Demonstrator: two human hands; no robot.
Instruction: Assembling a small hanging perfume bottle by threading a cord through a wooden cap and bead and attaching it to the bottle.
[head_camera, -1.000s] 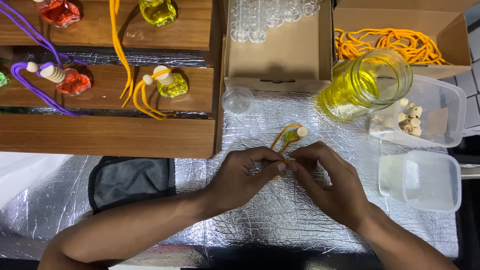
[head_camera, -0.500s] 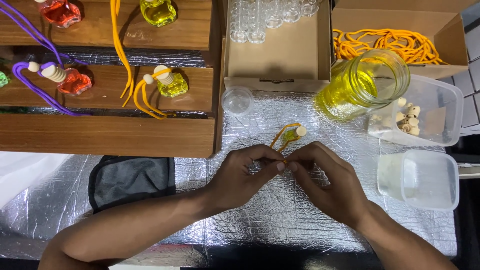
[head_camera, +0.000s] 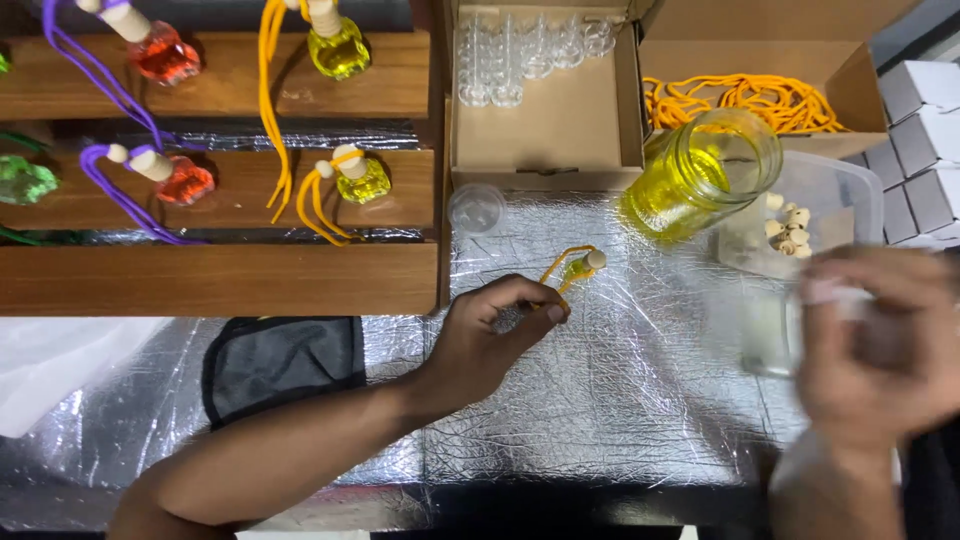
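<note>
The right hand (head_camera: 880, 340) is leaving the small yellow corded glass bottle (head_camera: 578, 268), swinging blurred rightward over the clear plastic tub (head_camera: 850, 195).

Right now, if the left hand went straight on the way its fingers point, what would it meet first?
The left hand points up and right, pinching the orange cord of the small yellow bottle. That bottle comes first; further along stands the glass jar of yellow liquid. Height above the foil is unclear.

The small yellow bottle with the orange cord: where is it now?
Head view, centre: the small bottle lies on the foil at the left hand fingertips, below-left of the jar.
</note>
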